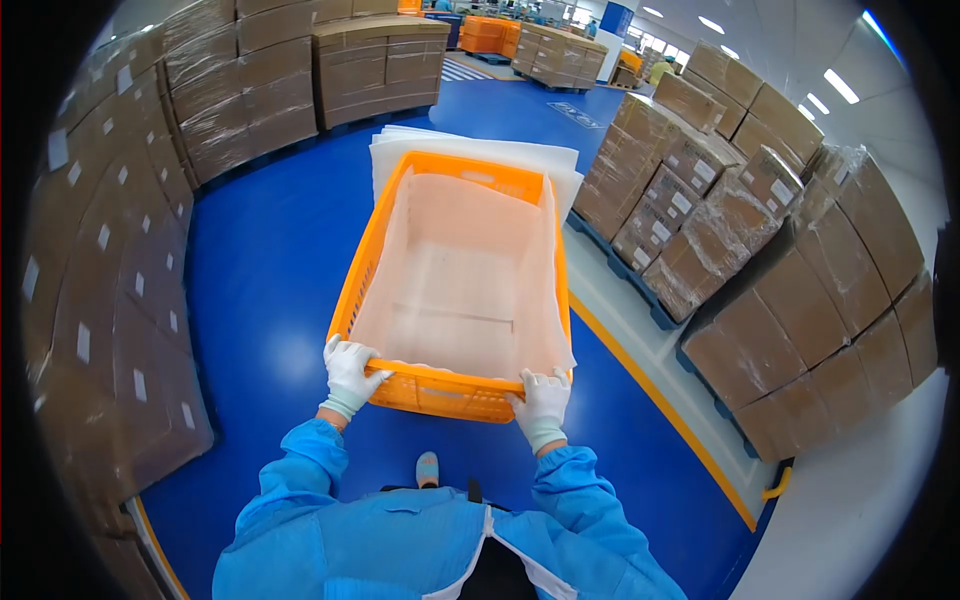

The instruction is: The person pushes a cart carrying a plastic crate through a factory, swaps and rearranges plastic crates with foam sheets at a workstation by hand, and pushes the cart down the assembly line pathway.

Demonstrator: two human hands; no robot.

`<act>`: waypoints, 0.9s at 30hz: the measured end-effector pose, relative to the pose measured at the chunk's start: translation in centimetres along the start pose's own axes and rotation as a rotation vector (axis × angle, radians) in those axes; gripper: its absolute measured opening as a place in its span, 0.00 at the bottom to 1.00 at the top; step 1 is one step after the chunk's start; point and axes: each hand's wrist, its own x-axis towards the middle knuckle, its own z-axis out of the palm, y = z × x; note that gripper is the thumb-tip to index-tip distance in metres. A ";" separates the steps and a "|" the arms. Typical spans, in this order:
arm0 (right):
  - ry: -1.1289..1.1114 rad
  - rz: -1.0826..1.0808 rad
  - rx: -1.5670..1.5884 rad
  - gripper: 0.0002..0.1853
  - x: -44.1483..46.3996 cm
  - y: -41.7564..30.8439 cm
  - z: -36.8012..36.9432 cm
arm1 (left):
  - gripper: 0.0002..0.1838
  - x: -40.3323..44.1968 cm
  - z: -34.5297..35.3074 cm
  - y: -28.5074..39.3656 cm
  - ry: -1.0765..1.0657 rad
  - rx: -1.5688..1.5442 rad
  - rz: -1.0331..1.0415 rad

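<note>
An orange plastic crate (455,384) is in front of me, its long sides pointing away down the aisle. A thin pale foam sheet (450,270) lines its inside and stands up along the walls. My left hand (348,372), in a white glove, is closed over the near left corner of the rim. The near right corner is gripped by my right hand (543,402), gloved the same way. White sheets (500,148) stick out beyond the crate's far end. What bears the crate from below is hidden.
Wrapped cartons (110,290) are stacked high along the left. More cartons (690,190) stand on dark pallets to the right, past a yellow floor line (660,410). The blue floor (260,270) runs ahead between them. Orange crates (488,36) and another carton stack (558,55) stand far ahead.
</note>
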 end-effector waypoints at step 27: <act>-0.057 -0.217 -0.146 0.26 69.8 24.3 31.7 | 0.09 41.0 31.2 -10.1 -0.796 -0.399 -0.818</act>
